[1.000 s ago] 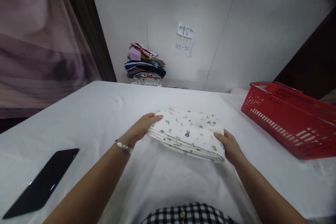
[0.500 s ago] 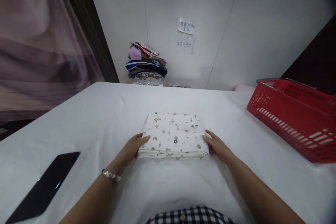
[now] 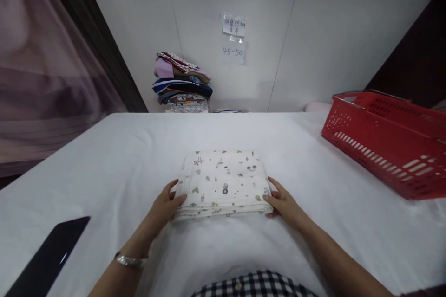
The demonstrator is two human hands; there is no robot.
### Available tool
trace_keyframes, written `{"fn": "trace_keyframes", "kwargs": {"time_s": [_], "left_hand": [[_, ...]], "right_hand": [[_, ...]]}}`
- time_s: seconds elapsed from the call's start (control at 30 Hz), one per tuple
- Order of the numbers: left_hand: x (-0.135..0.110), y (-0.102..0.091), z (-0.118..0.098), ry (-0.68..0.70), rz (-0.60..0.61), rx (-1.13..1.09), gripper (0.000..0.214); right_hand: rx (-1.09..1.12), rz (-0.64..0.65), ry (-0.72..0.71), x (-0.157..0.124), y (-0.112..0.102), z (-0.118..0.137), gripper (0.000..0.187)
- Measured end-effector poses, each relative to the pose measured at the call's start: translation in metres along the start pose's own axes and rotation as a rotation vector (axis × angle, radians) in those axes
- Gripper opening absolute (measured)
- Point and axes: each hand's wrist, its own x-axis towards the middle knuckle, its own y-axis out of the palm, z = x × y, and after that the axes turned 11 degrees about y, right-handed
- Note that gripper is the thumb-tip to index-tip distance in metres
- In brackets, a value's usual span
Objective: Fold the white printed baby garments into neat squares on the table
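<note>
A folded white cloth with small printed figures lies flat on the white-covered table in front of me. My left hand rests against the cloth's near left corner, fingers curled lightly around its edge. My right hand touches the near right corner, fingers extended along the side. A silver bracelet circles my left wrist.
A red plastic basket stands at the right of the table. A dark phone lies at the near left. A stack of folded clothes sits against the back wall under two paper notes. A curtain hangs at the left.
The cloth was held tilted off the table; it now lies flat and squared. Both hands slid back to its near corners.
</note>
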Motion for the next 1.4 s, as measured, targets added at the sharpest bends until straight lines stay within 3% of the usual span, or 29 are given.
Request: {"fn": "trace_keyframes", "kwargs": {"time_s": [0.13,0.27,0.33,0.43,0.5,0.63,0.8,0.93,1.03,1.13,1.23,1.4], "left_hand": [[-0.004,-0.01,0.004,0.025,-0.019,0.233,0.074],[-0.005,-0.021,-0.008,0.16,-0.086,0.593,0.075],[0.001,-0.015,-0.021,0.3,-0.122,0.728,0.07],[0.018,0.007,-0.035,0.61,-0.135,0.894,0.065],[0.032,0.022,-0.033,0.71,-0.089,1.015,0.063],[0.051,0.034,-0.008,0.577,0.057,1.075,0.068],[0.052,0.033,0.012,0.544,0.077,1.066,0.072],[0.052,0.032,0.006,0.528,0.097,1.049,0.072],[0.053,0.033,-0.006,0.515,0.116,1.066,0.072],[0.056,0.04,-0.016,0.642,0.027,1.11,0.071],[0.061,0.05,-0.013,0.747,-0.001,1.124,0.074],[0.065,0.059,0.005,0.719,0.059,1.091,0.076]], "right_hand": [[-0.298,-0.038,-0.08,-0.004,-0.009,-0.003,0.074],[-0.656,-0.259,-0.334,-0.009,-0.014,0.018,0.06],[-0.755,-0.335,-0.474,-0.008,-0.003,0.04,0.059],[-0.886,-0.286,-0.634,0.005,0.026,0.072,0.063],[-1.011,-0.247,-0.694,0.022,0.045,0.082,0.067],[-1.288,-0.283,-0.573,0.07,0.055,0.068,0.073],[-1.383,-0.365,-0.577,0.102,0.042,0.039,0.073],[-1.401,-0.364,-0.578,0.102,0.04,0.042,0.072],[-1.397,-0.305,-0.493,0.093,0.046,0.054,0.072],[-1.379,-0.252,-0.486,0.078,0.06,0.059,0.075],[-1.392,-0.198,-0.599,0.067,0.074,0.048,0.072],[-1.427,-0.182,-0.65,0.07,0.076,0.02,0.069]]}}
